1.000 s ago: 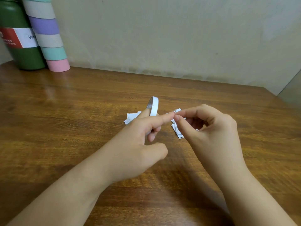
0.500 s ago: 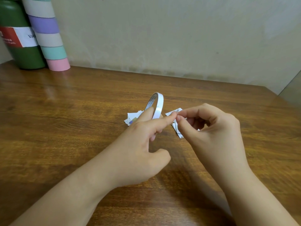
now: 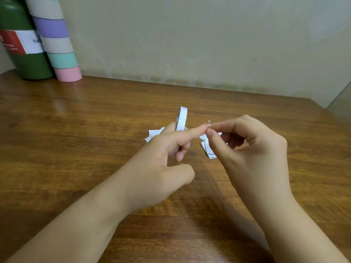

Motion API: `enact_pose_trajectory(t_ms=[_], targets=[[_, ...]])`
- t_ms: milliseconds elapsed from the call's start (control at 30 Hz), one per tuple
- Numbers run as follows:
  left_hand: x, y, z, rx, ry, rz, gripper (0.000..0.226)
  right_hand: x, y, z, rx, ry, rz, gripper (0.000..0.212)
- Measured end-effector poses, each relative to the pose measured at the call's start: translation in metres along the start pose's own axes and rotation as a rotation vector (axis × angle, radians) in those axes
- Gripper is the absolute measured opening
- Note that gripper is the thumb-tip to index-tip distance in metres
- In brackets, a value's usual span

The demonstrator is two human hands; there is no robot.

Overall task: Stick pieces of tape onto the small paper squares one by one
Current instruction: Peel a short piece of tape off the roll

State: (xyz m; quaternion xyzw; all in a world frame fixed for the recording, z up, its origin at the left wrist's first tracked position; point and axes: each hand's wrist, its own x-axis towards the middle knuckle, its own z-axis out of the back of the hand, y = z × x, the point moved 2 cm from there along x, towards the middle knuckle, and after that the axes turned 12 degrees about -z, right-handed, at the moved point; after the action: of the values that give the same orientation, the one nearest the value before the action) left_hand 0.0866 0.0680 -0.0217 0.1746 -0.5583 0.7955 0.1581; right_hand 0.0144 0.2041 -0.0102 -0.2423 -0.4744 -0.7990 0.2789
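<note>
Near the table's (image 3: pixel 76 149) middle lie the paper squares (image 3: pixel 208 149), and above them are the left hand (image 3: pixel 157 168) with the tape roll (image 3: pixel 182 118) and, to its right, the right hand (image 3: pixel 254 154). At the far left corner, a bottle (image 3: pixel 22 44) stands left of a stack of rolls (image 3: pixel 57 46), touching it.

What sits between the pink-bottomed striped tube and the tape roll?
Head view: bare wooden table only between the striped tube and the tape roll.

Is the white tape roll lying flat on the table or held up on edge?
On edge: the white tape roll stands upright, its ring rising above the left hand, whose fingers hold it.
</note>
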Motion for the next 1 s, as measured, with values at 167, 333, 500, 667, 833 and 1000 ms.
enact_pose_trajectory(t_ms=[167,333,500,667,833,1000], targets=[[-0.001,0.002,-0.003,0.101,0.026,0.002,0.076,0.000,-0.001,0.001,0.008,0.033,-0.049,0.004],[-0.001,0.001,-0.003,0.096,0.018,0.000,0.073,0.001,-0.002,0.001,0.048,0.082,-0.118,0.006],[0.000,-0.007,-0.003,-0.055,0.005,-0.022,0.072,0.002,-0.005,0.000,0.034,0.092,-0.121,0.013],[0.000,-0.004,0.002,-0.324,-0.040,0.063,0.069,0.003,-0.006,0.003,0.042,0.061,-0.173,0.014],[0.001,-0.002,0.008,-0.415,-0.055,0.077,0.068,0.003,0.001,0.007,0.065,0.008,-0.060,0.009],[0.000,-0.003,0.005,-0.374,-0.014,0.085,0.068,0.000,0.003,0.004,-0.039,-0.006,0.027,0.003]])
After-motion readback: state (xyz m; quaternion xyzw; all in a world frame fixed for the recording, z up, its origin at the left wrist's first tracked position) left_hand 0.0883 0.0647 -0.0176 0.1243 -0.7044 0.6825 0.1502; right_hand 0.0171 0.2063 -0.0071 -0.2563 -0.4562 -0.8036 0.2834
